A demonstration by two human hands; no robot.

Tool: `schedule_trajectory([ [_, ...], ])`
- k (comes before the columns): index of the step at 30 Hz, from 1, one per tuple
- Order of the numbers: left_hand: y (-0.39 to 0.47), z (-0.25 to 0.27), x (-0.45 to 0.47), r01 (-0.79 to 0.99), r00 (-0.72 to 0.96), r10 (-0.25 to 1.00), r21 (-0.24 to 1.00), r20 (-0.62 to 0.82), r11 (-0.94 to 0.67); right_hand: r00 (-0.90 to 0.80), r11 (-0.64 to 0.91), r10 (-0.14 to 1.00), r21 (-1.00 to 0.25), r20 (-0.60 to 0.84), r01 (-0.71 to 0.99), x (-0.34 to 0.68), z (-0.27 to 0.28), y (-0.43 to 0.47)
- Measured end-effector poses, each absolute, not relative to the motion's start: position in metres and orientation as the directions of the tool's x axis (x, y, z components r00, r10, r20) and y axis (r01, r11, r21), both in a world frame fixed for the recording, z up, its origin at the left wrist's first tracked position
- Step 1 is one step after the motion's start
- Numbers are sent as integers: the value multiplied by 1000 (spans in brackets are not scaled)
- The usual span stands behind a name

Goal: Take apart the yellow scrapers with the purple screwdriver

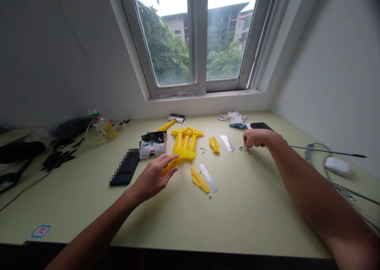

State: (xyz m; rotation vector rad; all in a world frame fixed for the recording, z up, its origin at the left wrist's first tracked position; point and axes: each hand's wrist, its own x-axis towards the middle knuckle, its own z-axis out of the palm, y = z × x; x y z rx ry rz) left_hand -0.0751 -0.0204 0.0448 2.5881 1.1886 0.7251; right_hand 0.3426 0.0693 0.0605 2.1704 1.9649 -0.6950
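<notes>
My left hand (156,173) is closed around a yellow plastic scraper handle (187,155), held just above the table. My right hand (257,138) is closed, its fingertips down at a small pile of screws (241,148). A screwdriver is in that hand; its long shaft (326,150) sticks out to the right behind my forearm. Whether the fingertips pinch a screw I cannot make out. Several more yellow handles (192,141) lie past my left hand. A yellow clamp plate (199,180) lies beside a metal blade (208,178) and nuts (210,197).
More yellow plates (213,145), blades (227,143) and nuts (203,148) lie mid-table. At left are a phone (125,168), printed packets (152,143) and a bottle (102,127). White gloves (233,118), a white case (337,166) and cables (309,153) lie at right.
</notes>
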Motion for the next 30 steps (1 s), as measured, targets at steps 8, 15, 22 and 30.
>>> schedule_trajectory([
  [8, 45, 78, -41, 830, 451, 851, 224, 270, -511, 52, -141, 884, -159, -465, 977, 345, 71, 70],
  [15, 112, 86, 28, 932, 357, 934, 60, 13, -357, -38, -44, 919, -198, -392, 979, 322, 94, 60],
  [22, 133, 66, 52, 945, 316, 942, -52, -114, -323, -253, 152, 883, -268, -396, 951, 268, 105, 43],
  [30, 128, 58, 54, 896, 427, 902, -106, -66, -432, -533, 459, 781, -280, -326, 843, 239, 89, 35],
])
